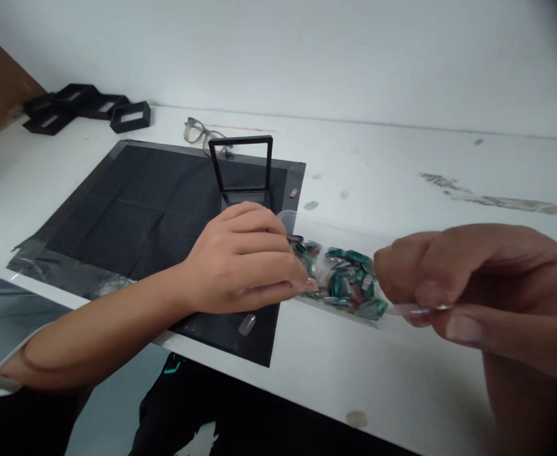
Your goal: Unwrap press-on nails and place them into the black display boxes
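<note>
the right hand (487,297) is pinching a thin clear piece (414,309) between thumb and fingertip, its grip narrow and closed on one end, just off the right end of the clear tray (339,229). so little of the piece is sitting inside the pinch that a slight twist or a slick finger could be enough to flip it loose onto the bench (425,380), where something so see-through would be hard to find.

the left hand (247,259) is lying over the tray's left end with its fingers curled down; what its grip is holding, if anything, i cannot tell, since the fingertips are hiding. the green and reddish pieces (349,278) are lying heaped in the tray, so a careless push there could be tipping it or spilling some over the low side.

a clear nail tip (247,325) is lying loose on the black mat (154,196), just beyond the left forearm; a dragging wrist or sleeve could be sweeping it off the near edge. the black frame (244,189) is standing upright right behind the left knuckles, so lifting that hand backward could be knocking it over, perhaps into the glasses (194,131) behind.
</note>
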A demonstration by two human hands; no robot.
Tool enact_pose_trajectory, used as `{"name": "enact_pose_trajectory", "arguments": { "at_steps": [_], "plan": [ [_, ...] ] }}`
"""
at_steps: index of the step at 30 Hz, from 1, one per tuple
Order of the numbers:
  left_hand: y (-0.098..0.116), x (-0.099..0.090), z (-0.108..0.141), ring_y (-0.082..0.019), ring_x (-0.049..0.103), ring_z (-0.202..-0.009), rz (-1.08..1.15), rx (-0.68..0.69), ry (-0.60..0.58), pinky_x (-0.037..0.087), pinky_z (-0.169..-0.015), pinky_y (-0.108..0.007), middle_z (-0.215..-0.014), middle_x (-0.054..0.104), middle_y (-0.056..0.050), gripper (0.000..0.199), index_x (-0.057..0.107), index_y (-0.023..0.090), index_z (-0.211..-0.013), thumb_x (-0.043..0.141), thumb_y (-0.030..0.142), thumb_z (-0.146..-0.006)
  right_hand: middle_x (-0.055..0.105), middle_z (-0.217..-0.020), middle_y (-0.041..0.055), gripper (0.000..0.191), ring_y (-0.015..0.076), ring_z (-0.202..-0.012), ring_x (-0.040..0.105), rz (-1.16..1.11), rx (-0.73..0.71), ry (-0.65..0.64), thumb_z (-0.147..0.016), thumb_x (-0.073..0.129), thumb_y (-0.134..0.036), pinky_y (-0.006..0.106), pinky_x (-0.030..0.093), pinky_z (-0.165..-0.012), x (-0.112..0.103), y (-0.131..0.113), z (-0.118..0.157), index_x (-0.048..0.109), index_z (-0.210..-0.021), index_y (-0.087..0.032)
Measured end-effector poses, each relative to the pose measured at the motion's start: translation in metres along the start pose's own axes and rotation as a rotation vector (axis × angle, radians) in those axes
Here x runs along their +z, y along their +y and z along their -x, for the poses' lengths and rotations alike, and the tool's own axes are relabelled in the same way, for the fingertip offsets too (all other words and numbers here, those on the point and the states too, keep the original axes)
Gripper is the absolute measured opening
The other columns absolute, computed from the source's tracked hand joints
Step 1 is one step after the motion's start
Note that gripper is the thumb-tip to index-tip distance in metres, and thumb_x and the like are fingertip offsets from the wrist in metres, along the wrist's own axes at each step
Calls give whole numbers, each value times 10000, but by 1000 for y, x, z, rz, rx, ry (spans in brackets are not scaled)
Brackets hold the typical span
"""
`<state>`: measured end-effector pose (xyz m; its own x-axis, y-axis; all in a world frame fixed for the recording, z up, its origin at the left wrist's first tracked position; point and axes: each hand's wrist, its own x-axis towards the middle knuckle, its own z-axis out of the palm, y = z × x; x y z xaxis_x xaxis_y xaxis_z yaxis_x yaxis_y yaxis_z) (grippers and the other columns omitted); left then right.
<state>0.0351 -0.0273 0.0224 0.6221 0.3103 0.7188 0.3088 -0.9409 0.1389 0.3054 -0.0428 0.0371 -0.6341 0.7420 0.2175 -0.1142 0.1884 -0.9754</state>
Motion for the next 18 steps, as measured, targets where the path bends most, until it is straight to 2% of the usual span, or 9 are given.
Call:
{"name": "enact_pose_trajectory", "arguments": {
  "at_steps": [3, 6, 12, 18],
  "plan": [
    [0, -4, -1, -158, 676, -763, -10, 12, -19, 558, -754, -327, -764, 753, 27, 116, 662, 223, -821, 750, 289, -858, 697, -754, 8, 110, 142, -635, 607, 79, 38, 36, -833, 756, -207, 297, 502, -558, 3, -5, -4, 739, -910, -285],
    [-1, -10, -4, -149, 695, -764, -23, 39, -21, 579, -756, -319, -763, 754, 37, 88, 680, 244, -832, 731, 296, -880, 697, -731, 6, 62, 138, -631, 623, 195, 145, 89, -814, 777, -230, 271, 515, -567, 6, -8, -9, 718, -820, -248],
    [-4, -20, -8, -130, 714, -729, -38, 187, 96, 624, -734, -290, -760, 745, 61, 81, 725, 276, -827, 779, 217, -837, 688, -736, -10, 115, 125, -631, 607, 369, 262, 95, -839, 759, -344, 239, 499, -540, 7, 0, -14, 696, -837, -248],
    [-4, -17, -7, -133, 731, -750, -53, 167, 141, 651, -765, -286, -832, 779, 49, 65, 726, 278, -822, 777, 241, -840, 636, -643, -28, 194, 105, -536, 535, 493, 385, 126, -840, 745, -427, 218, 420, -450, 5, 3, -14, 674, -834, -246]
  ]
}}
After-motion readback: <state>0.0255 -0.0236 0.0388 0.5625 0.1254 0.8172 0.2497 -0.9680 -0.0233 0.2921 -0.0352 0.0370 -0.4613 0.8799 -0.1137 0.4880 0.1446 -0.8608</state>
